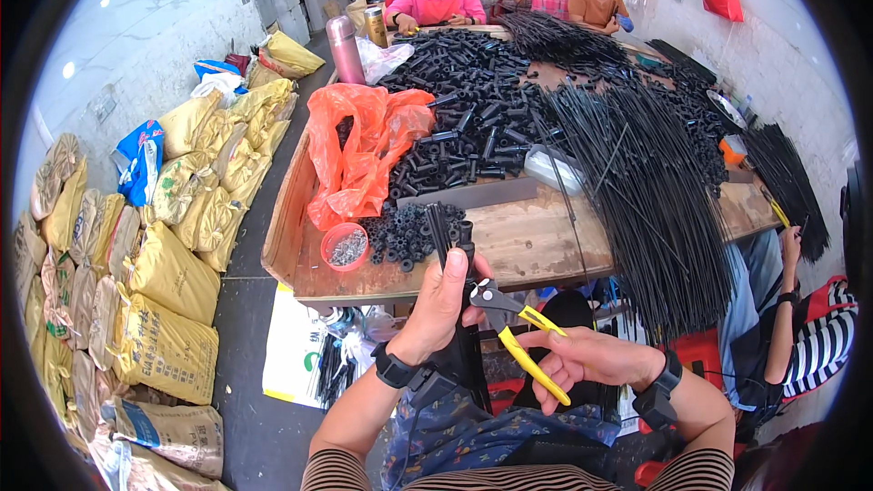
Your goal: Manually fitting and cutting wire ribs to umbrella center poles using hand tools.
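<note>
My left hand [443,298] is closed around a bundle of thin black rods [440,229], held upright at the table's front edge. Dark lengths hang below that hand too. My right hand [596,359] grips yellow-handled pliers [527,361], its fingers around the handles. The dark metal jaws point left and sit against or just beside the fingers of my left hand; whether they bite on anything I cannot tell. Just beyond my left hand lies a heap of small black ring-like parts [400,229], with a red bowl [325,250] of small metal pieces beside it.
The wooden table [518,227] carries a big pile of black tubular parts [464,82], long black rods [637,200], an orange plastic bag [364,145] and a pink flask [345,50]. Yellow sacks [168,345] line the left wall. Several people work around the table, one [818,336] close on my right.
</note>
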Tool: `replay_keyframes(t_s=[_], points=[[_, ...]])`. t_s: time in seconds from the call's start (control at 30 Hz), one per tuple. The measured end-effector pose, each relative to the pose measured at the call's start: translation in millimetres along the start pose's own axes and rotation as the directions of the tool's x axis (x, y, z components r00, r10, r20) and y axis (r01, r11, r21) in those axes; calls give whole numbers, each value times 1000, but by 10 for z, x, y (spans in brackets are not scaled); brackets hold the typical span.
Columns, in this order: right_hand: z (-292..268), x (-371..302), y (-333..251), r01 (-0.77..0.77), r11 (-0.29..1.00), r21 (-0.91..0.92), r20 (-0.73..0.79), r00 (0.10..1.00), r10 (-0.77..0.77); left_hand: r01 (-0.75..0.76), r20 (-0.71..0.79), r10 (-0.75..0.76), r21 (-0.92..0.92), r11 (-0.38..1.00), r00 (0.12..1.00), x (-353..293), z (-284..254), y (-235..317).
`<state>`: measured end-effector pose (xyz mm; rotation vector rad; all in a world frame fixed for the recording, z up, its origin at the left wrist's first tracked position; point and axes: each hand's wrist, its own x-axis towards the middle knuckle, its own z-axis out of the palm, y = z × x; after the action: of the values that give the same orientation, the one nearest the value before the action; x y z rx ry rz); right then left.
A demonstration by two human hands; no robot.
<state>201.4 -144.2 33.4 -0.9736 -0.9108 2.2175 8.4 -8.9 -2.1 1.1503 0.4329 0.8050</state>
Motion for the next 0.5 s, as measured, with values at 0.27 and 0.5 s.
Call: replay_keyframes(t_s=[0.27, 0.5], points=[[74, 131, 275, 166, 982, -90, -98, 980, -174, 14, 19, -14, 11, 1000, 1000, -4, -3, 7], [127, 298, 437, 245, 967, -62, -162, 954, -252, -14, 13, 13, 19, 1000, 1000, -39, -26, 37]])
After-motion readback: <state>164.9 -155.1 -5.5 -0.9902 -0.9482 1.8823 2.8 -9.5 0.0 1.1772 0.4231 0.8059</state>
